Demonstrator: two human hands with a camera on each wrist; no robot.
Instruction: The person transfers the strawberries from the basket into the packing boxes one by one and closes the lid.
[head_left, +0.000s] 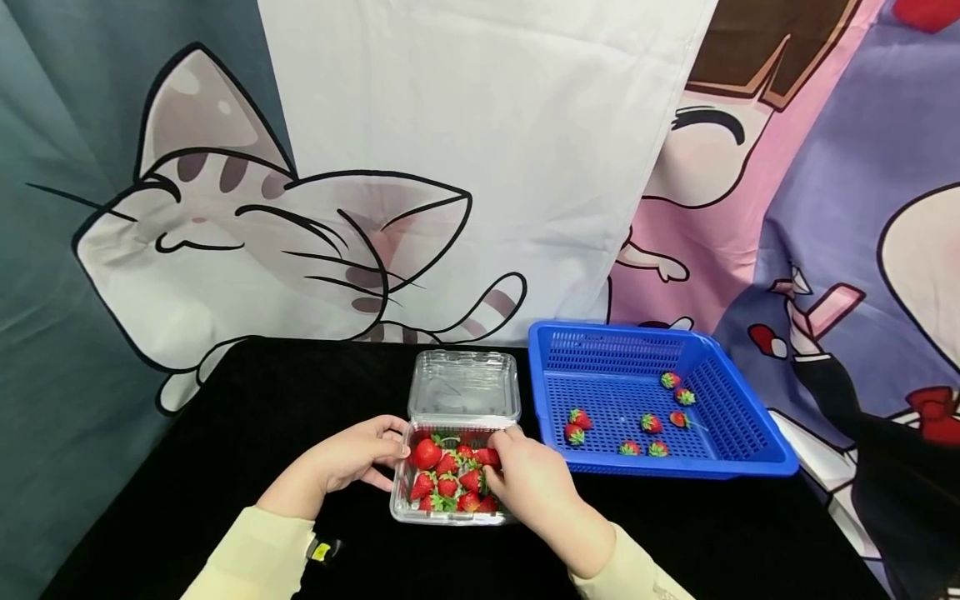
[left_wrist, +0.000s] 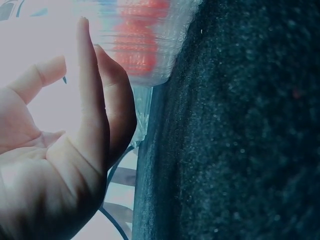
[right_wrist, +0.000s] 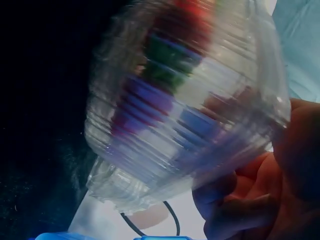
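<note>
From the head, the left hand [head_left: 358,457], fingers loosely spread, touches the near side of a clear box [head_left: 450,519] of strawberries [head_left: 447,485] between both hands; the right hand [head_left: 536,479] reaches over its opposite wall, thumb and forefinger bent about one berry, whether gripping I cannot tell. The raised lid [head_left: 465,385] stands beyond the hands; the blue basket [head_left: 720,468], with more strawberries, crowds the right hand's far side. Black cloth [head_left: 360,567] stretches leftward past the left hand. The left wrist view adds one straight finger beside ribbed plastic; the right wrist view, curled fingers outside the box.
</note>
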